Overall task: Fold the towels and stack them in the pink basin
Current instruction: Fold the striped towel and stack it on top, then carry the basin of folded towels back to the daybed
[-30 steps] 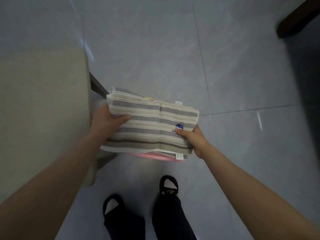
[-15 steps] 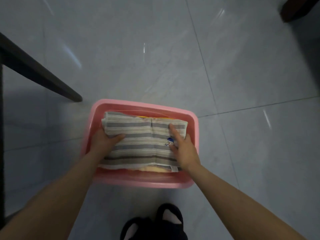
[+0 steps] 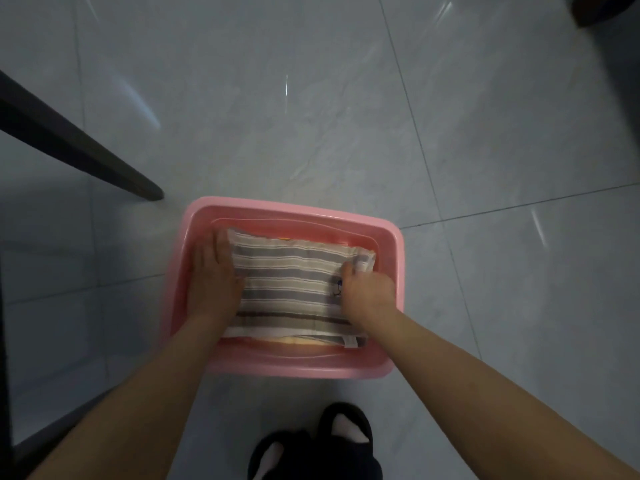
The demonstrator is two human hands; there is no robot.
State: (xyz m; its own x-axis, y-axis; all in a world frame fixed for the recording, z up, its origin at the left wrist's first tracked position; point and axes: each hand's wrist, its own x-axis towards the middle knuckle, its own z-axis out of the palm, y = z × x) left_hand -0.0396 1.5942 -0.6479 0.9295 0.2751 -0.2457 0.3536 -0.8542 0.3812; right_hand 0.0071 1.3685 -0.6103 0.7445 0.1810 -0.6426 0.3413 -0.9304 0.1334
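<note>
Tho half-hidden, lower towels (image 3: 300, 341) in basin (image 3: 294, 210).

- The striped towel (image 3: 294, 285) covers the stack under it. Only thin yellow edges show, so the number of towels there is unclear.
- The right hand (image 3: 369, 292) hides its own fingertips, so its grip cannot be told.
- A blue mark (image 3: 339, 283) beside this hand is too small to read.
- The dark bar (image 3: 69, 143) and 2 slippers (image 3: 341, 409) are cut off by the picture's edges.
</note>
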